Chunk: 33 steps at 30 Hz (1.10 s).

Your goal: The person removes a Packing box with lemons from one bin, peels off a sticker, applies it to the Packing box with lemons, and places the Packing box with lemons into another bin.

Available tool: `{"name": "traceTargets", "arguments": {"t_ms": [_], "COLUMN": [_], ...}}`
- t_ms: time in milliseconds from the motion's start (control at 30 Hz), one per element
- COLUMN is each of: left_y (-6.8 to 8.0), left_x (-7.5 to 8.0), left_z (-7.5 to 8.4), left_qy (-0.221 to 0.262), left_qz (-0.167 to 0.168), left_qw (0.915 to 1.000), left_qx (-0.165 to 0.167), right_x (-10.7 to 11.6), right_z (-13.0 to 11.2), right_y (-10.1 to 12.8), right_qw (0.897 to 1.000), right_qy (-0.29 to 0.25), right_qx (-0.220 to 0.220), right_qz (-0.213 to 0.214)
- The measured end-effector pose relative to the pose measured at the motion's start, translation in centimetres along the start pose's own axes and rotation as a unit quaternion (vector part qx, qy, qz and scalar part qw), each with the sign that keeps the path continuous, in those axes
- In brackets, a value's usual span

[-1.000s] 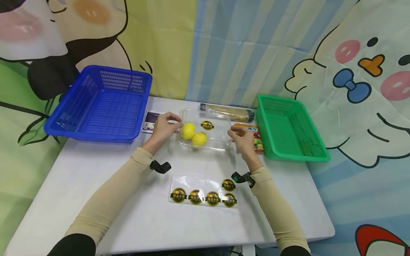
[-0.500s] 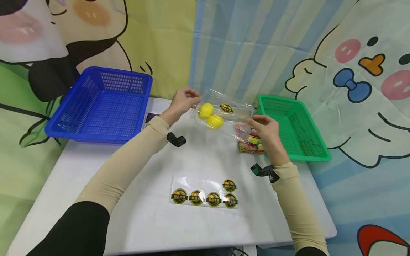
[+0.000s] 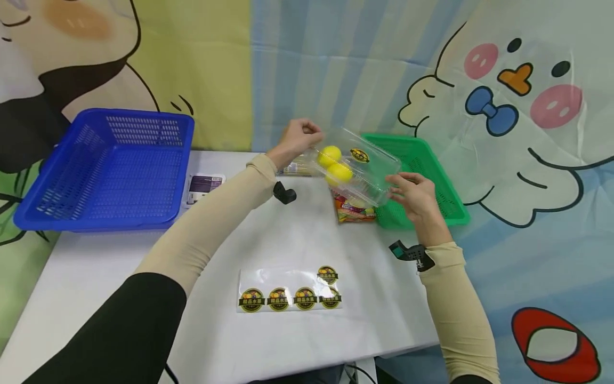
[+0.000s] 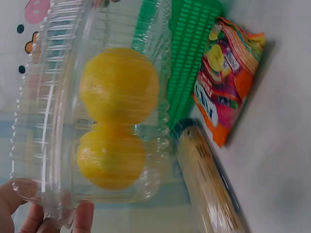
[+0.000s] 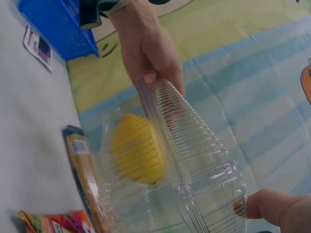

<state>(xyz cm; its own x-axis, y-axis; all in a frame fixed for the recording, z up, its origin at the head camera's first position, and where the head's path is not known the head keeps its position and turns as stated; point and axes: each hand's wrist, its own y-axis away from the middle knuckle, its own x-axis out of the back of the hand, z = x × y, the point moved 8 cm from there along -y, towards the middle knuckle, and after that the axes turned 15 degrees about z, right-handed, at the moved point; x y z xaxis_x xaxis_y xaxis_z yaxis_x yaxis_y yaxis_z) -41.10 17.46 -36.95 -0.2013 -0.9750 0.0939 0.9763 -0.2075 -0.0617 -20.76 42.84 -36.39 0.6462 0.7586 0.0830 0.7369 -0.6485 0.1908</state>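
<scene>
Both hands carry a clear plastic clamshell box point(image 3: 366, 181) above the table, tilted down toward the right. Two yellow lemons point(image 4: 119, 87) lie inside it, and a round dark-and-gold sticker point(image 3: 360, 155) is on its lid. My left hand point(image 3: 299, 140) pinches the far left end, fingers below and thumb over the rim in the left wrist view. At the right end my right hand point(image 3: 413, 194) grips the box's edge between thumb and fingers. In the head view the box overlaps the left side of the green basket point(image 3: 447, 178).
A colourful snack packet point(image 3: 354, 211) lies beside the green basket, with a long wrapped golden pack point(image 5: 83, 165) behind it. The blue basket point(image 3: 139, 170) stands left, near a purple-and-white card point(image 3: 205, 186). A sticker sheet point(image 3: 268, 280) lies at the front.
Both hands have lifted the box off the table and moved it right, tilting it, until it overlaps the green basket. The head view has turned slightly right.
</scene>
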Motion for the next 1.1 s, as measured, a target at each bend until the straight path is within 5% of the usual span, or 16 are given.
{"name": "traceTargets", "arguments": {"t_ms": [267,467,633,767,900,1100], "left_y": [-0.9,-0.1,1.7,3.5,5.9,8.8], "left_x": [-5.1,-8.6,-11.9,-14.4,-17.5,-20.2], "left_z": [1.5,2.7,2.5,2.1,1.5,-0.3], "left_qy": [-0.02,-0.033,-0.042,0.008,0.05,0.017], "left_qz": [-0.035,-0.072,-0.095,-0.124,-0.195,-0.254], "left_qw": [0.9989,0.9968,0.9944,0.9912,0.9772,0.964], "left_qx": [-0.023,-0.009,0.017,0.045,0.067,0.079], "right_x": [3.8,6.3,8.7,9.3,9.5,9.1], "right_z": [-0.9,-0.7,0.1,0.9,1.7,2.9], "right_y": [-0.9,-1.7,-2.3,-2.8,-3.1,-3.4], "right_qw": [0.997,0.99,0.974,0.959,0.948,0.939], "right_qy": [-0.052,-0.066,-0.112,-0.147,-0.153,-0.13], "right_qx": [-0.002,-0.018,-0.035,-0.032,-0.024,-0.023], "right_qz": [0.062,0.12,0.194,0.24,0.279,0.318]}}
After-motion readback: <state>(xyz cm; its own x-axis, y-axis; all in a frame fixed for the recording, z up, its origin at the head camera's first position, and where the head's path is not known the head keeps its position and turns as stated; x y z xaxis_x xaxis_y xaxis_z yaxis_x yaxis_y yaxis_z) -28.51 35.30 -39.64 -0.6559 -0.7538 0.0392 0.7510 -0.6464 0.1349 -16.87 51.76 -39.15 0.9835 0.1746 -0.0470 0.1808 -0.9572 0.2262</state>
